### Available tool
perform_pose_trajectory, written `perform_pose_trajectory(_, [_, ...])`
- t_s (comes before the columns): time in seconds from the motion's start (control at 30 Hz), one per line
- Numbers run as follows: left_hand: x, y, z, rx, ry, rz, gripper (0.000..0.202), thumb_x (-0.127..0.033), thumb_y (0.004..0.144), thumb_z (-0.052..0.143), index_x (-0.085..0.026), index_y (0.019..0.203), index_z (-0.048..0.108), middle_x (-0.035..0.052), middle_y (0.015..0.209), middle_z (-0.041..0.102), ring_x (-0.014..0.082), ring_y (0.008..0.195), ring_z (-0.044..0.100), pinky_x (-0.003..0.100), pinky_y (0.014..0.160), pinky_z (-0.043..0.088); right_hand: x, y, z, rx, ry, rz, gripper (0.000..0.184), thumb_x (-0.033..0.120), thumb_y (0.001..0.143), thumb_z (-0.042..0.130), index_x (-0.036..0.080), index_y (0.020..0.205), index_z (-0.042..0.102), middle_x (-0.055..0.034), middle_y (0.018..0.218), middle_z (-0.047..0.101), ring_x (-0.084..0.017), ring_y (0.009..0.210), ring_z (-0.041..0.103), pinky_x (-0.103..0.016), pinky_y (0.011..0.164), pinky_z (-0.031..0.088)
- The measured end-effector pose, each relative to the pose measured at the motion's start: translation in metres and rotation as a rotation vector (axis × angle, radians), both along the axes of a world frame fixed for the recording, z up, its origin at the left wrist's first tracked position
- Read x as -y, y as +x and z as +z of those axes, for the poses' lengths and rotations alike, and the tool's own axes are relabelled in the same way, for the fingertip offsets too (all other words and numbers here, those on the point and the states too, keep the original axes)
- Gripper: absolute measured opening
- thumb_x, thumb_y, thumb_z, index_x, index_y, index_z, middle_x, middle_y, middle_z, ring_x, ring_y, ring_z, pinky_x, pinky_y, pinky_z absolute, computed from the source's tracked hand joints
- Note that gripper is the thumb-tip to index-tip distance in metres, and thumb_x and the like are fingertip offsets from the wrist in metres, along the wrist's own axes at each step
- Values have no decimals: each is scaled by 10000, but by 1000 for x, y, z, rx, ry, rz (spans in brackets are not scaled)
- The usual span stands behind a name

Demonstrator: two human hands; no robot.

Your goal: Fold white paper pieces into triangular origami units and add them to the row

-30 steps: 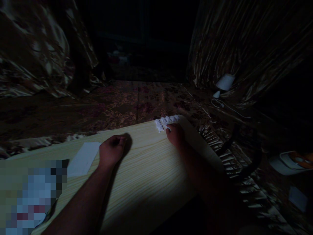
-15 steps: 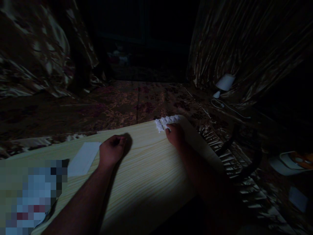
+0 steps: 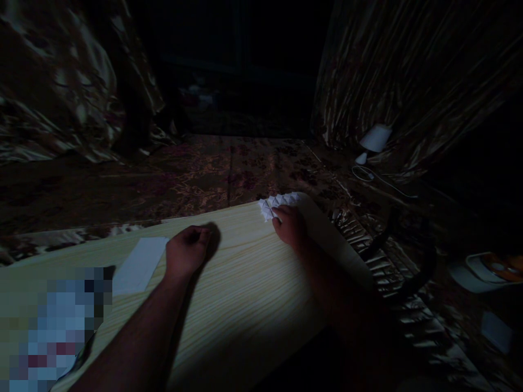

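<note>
Near the far right corner of the pale wood-grain table lies a cluster of small, pointed, folded white paper pieces, set close together. My right hand is at the near side of this cluster, with index finger and thumb closed against one of the pieces; the other fingers are curled and partly hidden. On the table further left rests my left hand, closed with thumb and forefinger together. Anything inside it is hidden. Just left of it lies a flat white sheet of paper.
A blurred-out item occupies the table's near left. Beyond the table are patterned floor covering and curtains. A small white lamp with a cord stands back right. A white container with something orange sits at right.
My right hand has shifted slightly left along the folded paper pieces. My left hand stays in place.
</note>
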State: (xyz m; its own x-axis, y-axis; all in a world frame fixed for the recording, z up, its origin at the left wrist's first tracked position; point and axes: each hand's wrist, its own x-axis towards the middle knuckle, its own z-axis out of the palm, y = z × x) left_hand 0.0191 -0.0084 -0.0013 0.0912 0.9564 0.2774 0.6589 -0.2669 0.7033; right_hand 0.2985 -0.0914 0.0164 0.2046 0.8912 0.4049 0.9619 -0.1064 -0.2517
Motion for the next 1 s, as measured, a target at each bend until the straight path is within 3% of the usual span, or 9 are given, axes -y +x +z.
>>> perform_pose_trajectory(0.63, [1,0,2,-6,-4,0,310,-474,775,575,-214,875,712,32,823,725,194,748,666,268,692,474,8,0,10,-42,-59,-37,350,195,837,506,205,1155,652,-95,1162,653,-220,1092,536,-359,979,395])
perform_pose_trajectory(1.0, [2,2,-1,1,25,-14,304,-455,779,561,-206,875,708,38,861,729,194,781,668,275,735,491,3,5,-6,-38,82,-30,333,210,851,470,194,1120,665,-75,1110,668,-205,1056,545,-328,974,396])
